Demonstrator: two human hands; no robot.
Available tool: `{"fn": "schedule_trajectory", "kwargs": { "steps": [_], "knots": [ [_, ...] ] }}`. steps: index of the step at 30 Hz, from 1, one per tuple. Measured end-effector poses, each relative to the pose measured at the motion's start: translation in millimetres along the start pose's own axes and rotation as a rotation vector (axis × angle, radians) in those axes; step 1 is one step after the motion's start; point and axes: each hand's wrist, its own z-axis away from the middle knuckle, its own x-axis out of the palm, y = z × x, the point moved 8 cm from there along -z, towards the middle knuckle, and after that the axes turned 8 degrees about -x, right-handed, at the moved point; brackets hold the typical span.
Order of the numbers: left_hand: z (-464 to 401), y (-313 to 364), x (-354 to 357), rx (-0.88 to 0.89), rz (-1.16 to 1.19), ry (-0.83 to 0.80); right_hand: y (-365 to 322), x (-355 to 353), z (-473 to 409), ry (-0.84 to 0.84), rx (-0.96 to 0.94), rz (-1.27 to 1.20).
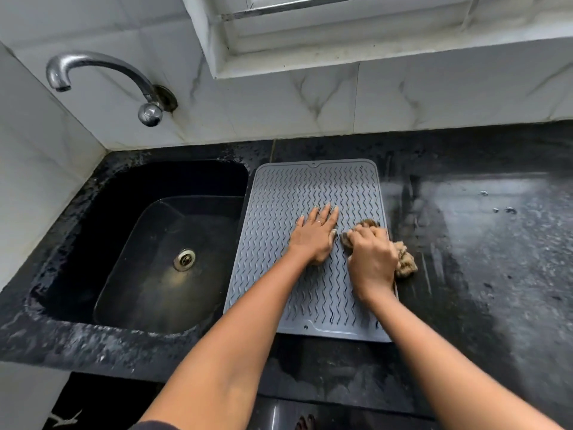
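Observation:
A grey ribbed drying mat (291, 193) lies flat on the black countertop, just right of the sink. My left hand (316, 235) presses flat on the middle of the mat, fingers straight and spread. My right hand (370, 259) grips a crumpled brown cloth (404, 263) against the mat's right edge. Part of the cloth sticks out past the fingers at the top and spills onto the counter on the right.
A black sink (161, 243) with a metal drain (184, 259) sits to the left, under a chrome tap (102, 76) on the marble-tiled wall. The wet black countertop (480, 243) stretches right. A window sill (341, 57) runs above.

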Motion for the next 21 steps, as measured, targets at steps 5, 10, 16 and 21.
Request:
{"fn": "schedule_trajectory", "kwargs": {
  "steps": [5,10,16,21],
  "knots": [
    [3.1,2.0,-1.6,-0.003,-0.010,0.006,-3.9,-16.5,46.3,-0.010,0.033,0.064],
    [19.8,6.4,0.7,0.004,-0.039,-0.027,3.0,-34.7,23.0,-0.074,0.120,-0.021],
    [50.2,2.5,15.3,0.034,-0.004,-0.030,-3.3,-19.5,16.3,-0.199,0.020,0.021],
    [46.7,4.1,14.7,0.015,0.012,-0.015,-14.8,-32.4,94.9,-0.010,-0.061,0.110]
  ]
}}
